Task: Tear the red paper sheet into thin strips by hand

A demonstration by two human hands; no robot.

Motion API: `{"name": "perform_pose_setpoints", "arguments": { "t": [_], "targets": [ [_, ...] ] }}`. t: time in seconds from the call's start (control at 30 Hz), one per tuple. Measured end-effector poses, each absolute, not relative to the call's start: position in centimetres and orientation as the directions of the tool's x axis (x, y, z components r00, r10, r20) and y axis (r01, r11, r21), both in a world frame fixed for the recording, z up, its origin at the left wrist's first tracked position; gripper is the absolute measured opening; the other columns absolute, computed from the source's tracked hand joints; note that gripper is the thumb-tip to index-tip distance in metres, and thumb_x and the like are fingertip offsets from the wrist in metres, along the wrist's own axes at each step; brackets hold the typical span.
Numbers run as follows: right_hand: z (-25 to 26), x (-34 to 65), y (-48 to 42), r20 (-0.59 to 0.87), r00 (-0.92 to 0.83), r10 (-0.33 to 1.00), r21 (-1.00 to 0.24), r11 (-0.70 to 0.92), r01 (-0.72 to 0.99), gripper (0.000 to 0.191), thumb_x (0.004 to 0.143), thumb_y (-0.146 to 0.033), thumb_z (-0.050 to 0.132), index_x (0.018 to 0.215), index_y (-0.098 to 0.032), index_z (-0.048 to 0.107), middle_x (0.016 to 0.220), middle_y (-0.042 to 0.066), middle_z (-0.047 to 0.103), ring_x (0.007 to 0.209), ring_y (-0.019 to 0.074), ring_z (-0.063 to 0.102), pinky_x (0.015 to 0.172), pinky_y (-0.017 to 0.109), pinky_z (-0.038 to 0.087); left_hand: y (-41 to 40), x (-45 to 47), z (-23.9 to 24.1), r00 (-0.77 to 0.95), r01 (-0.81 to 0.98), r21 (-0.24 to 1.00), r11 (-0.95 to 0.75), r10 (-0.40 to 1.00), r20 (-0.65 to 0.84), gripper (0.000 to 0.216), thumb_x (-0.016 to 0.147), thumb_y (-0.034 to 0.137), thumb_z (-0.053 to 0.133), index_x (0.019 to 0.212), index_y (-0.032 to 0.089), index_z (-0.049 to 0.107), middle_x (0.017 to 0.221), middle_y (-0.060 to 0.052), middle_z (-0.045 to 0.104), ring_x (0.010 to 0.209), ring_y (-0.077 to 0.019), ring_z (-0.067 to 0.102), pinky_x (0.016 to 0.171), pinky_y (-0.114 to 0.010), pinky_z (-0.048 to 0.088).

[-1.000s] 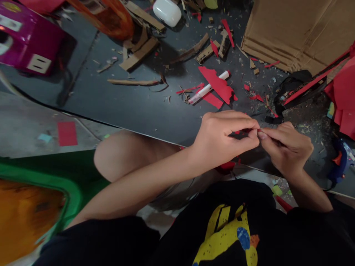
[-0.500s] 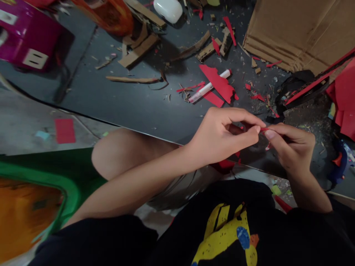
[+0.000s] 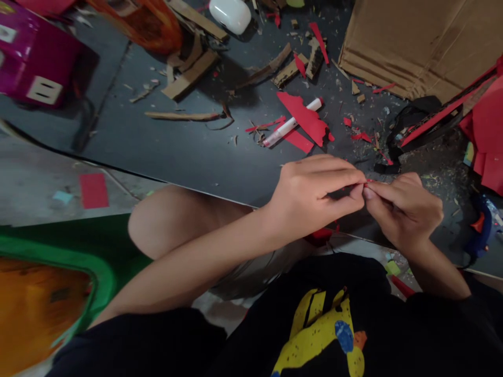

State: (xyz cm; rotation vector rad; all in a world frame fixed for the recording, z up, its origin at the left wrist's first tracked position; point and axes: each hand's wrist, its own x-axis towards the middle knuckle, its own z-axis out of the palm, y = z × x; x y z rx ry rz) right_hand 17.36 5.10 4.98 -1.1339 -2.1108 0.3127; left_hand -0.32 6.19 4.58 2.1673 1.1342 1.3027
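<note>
My left hand (image 3: 318,193) and my right hand (image 3: 406,207) meet fingertip to fingertip above the table's front edge. Between them they pinch a small piece of red paper (image 3: 367,183), most of it covered by the fingers. Both hands are closed, thumb against forefinger. Beyond my left hand, a white marker (image 3: 277,133) with a red end lies among torn red paper pieces (image 3: 304,118). Small red scraps (image 3: 361,137) are scattered on the table just past the fingertips.
A cardboard sheet (image 3: 420,47) lies at the back right, near red-edged cardboard (image 3: 432,121). A blue glue gun (image 3: 481,225) sits at far right. Cardboard strips (image 3: 190,76), a white case (image 3: 231,14), an orange bottle (image 3: 151,26) and a purple box (image 3: 37,57) stand to the left.
My fingertips have drawn closer together, and less of the red paper shows between them. The right hand has turned and shifted slightly left. The whole view has shifted a little.
</note>
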Motion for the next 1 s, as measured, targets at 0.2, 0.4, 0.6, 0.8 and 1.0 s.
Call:
{"name": "perform_pose_setpoints", "arguments": {
  "t": [0.2,0.4,0.6,0.8,1.0],
  "targets": [
    [5.0,17.2,5.1,0.460,-0.349,0.817,-0.530,0.568,0.630,0.008,0.085,-0.023,0.065,0.079,-0.025,0.071,0.049,-0.007,0.058,0.044,0.0075,0.046,0.056,0.028,0.039,6.2,-0.1,4.3,0.245,0.473,0.600,-0.646,0.750,0.614,0.012,0.083,0.014,0.062,0.075,0.020,0.068,0.072,0.002,0.074,0.063,-0.0095,0.068,0.066,-0.020,0.057],
    [4.8,17.2,4.9,0.389,-0.264,0.883,-0.682,0.469,0.561,0.008,0.084,-0.021,0.067,0.080,-0.026,0.072,0.048,-0.007,0.056,0.044,0.0080,0.047,0.055,0.028,0.041,6.3,-0.1,4.7,0.248,0.445,0.652,-0.613,0.785,0.568,0.014,0.082,0.012,0.061,0.074,0.020,0.069,0.071,0.002,0.074,0.063,-0.0101,0.068,0.065,-0.020,0.058],
    [5.1,17.0,5.1,0.309,-0.195,0.931,-0.775,0.365,0.516,0.009,0.082,-0.021,0.067,0.077,-0.024,0.074,0.053,-0.005,0.063,0.046,0.0091,0.051,0.051,0.027,0.044,6.2,-0.4,4.8,0.229,0.374,0.773,-0.513,0.859,0.458,0.017,0.081,0.012,0.061,0.076,0.024,0.072,0.081,0.003,0.076,0.068,-0.0107,0.070,0.062,-0.020,0.058],
    [5.5,17.5,5.1,0.207,-0.154,0.966,-0.858,0.255,0.446,0.009,0.081,-0.021,0.067,0.081,-0.025,0.075,0.060,-0.003,0.069,0.047,0.0088,0.053,0.045,0.023,0.045,6.4,-0.6,5.4,0.260,0.247,0.895,-0.372,0.915,0.308,0.014,0.083,0.012,0.062,0.085,0.019,0.074,0.081,0.001,0.076,0.064,-0.0080,0.068,0.055,-0.014,0.053],
    [5.5,17.8,5.0,0.191,-0.186,0.964,-0.884,0.252,0.395,0.011,0.085,-0.024,0.065,0.088,-0.027,0.076,0.068,-0.002,0.072,0.052,0.0104,0.059,0.047,0.023,0.049,6.5,-0.7,5.3,0.249,0.287,0.860,-0.422,0.900,0.359,0.012,0.084,0.015,0.063,0.087,0.021,0.072,0.085,0.001,0.075,0.067,-0.0086,0.068,0.058,-0.017,0.055]
  ]
}}
